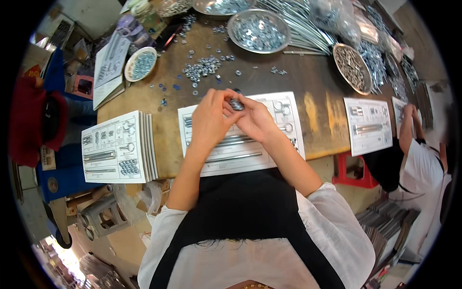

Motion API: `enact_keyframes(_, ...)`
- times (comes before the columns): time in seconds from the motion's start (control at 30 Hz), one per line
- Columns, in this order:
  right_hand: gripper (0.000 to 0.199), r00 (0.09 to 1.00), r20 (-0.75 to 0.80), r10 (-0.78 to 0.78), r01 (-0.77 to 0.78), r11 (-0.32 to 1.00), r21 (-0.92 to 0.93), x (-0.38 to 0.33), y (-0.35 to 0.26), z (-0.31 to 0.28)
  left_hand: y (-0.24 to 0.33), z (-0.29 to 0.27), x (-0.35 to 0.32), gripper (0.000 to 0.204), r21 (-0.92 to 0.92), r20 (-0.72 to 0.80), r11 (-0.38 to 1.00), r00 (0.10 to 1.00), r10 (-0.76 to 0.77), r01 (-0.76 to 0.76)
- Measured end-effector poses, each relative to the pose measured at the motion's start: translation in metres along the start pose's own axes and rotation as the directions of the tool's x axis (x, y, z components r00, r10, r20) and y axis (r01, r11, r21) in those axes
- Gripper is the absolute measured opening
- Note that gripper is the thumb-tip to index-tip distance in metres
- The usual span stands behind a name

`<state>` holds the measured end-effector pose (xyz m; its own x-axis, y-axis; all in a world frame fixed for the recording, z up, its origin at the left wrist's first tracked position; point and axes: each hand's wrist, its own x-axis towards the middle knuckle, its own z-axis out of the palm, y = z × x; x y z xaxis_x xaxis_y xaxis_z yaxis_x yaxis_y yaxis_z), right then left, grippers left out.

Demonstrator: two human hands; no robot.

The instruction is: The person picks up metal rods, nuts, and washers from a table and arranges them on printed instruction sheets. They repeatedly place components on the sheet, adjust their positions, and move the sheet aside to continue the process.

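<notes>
White diagram sheet (238, 147), illegibly fine-printed, hands (211, 118) above it grasping metal pieces (236, 104)

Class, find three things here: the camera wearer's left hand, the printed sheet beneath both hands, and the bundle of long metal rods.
Left hand (214, 114): head view, on its back.
Printed sheet (236, 150): head view, on its surface between the forearms.
Metal rods (302, 30): head view, about midway along the bundle.

We find card (240, 149) on counter (322, 139), near edge; card stack (114, 149) left; loose nuts (203, 68) beyond card; bowl (260, 50) behind, right of nuts; rods (308, 31) right of bowl.
</notes>
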<state>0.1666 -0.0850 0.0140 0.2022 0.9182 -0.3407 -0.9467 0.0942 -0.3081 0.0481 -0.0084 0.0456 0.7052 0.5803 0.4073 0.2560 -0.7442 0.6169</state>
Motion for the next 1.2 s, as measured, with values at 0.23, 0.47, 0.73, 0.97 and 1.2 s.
enact_keyframes(0.23,0.047,0.998,0.060,0.013,-0.001,0.982,-0.187,-0.025,0.010,-0.006,-0.010,0.008,-0.021,0.020,-0.038,0.127,0.995,0.988,-0.092,0.097)
enact_keyframes(0.47,0.030,0.876,0.136,0.463,-0.139,0.513,-0.847,-0.064,0.008,-0.027,-0.025,-0.060,-0.048,0.029,-0.373,0.740,0.891,0.663,0.115,0.261)
enact_keyframes(0.73,0.027,0.966,0.018,0.257,-0.159,0.650,-0.743,-0.089,0.010,-0.017,-0.009,-0.043,-0.080,0.037,-0.444,0.408,0.867,0.912,-0.030,0.227)
enact_keyframes(0.97,0.030,0.974,0.216,-0.064,0.223,0.392,-0.892,-0.107,-0.003,0.031,0.013,-0.047,-0.071,0.050,-0.179,-0.147,0.917,0.931,0.334,-0.358)
enact_keyframes(1.2,0.030,0.968,0.234,-0.091,0.250,0.423,-0.871,-0.105,-0.003,0.038,0.011,-0.049,-0.063,0.046,-0.278,-0.153,0.901,0.942,0.300,-0.332)
